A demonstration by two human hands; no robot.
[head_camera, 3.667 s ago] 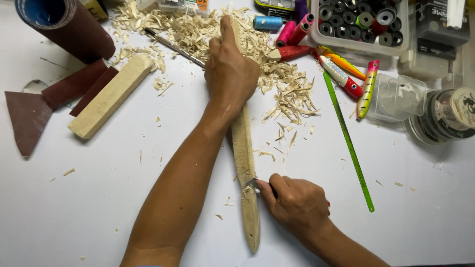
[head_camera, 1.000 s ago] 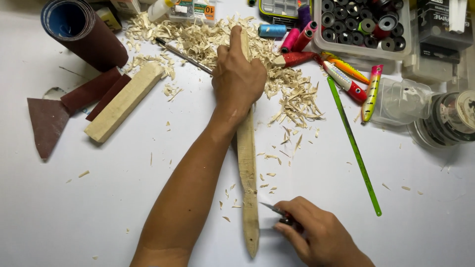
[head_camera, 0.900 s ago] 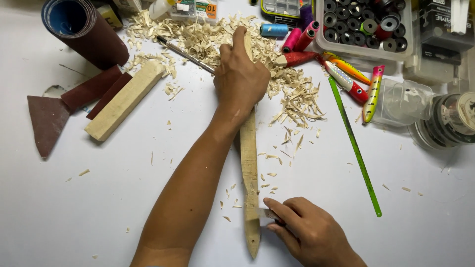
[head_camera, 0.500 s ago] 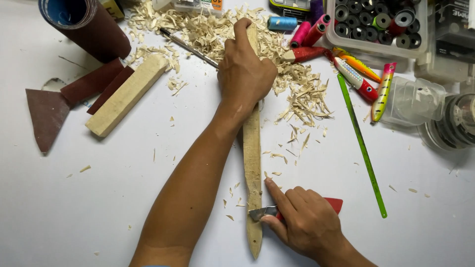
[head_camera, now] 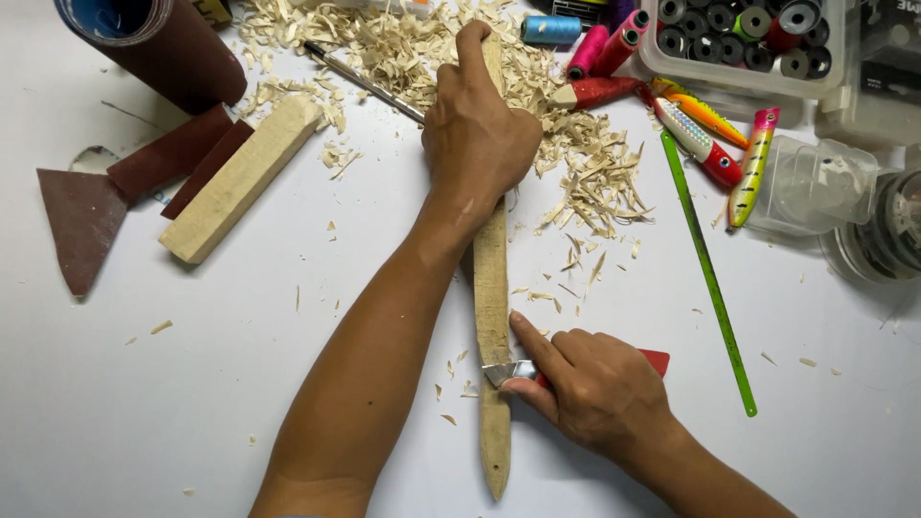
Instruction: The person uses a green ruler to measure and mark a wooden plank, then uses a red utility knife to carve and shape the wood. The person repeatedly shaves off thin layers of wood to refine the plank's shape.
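A long pale wooden stick (head_camera: 492, 288) lies lengthwise on the white table, its near end tapered to a point. My left hand (head_camera: 478, 139) is clamped over its far part and presses it down among the shavings. My right hand (head_camera: 590, 388) grips a red-handled knife (head_camera: 655, 361). The knife's short metal blade (head_camera: 508, 371) rests against the right edge of the stick near the tapered end, with my index finger laid along it.
A heap of wood shavings (head_camera: 585, 177) covers the far middle. A wooden block (head_camera: 240, 177), sandpaper pieces (head_camera: 82, 221) and a sandpaper roll (head_camera: 153, 43) lie left. A green ruler (head_camera: 708, 273), painted fishing lures (head_camera: 753, 163), thread spools (head_camera: 604, 48) and plastic boxes (head_camera: 739, 38) lie right.
My right hand, drawn back beside the stick's tip a second ago, has moved up and set the knife blade against the stick. The left hand keeps its hold.
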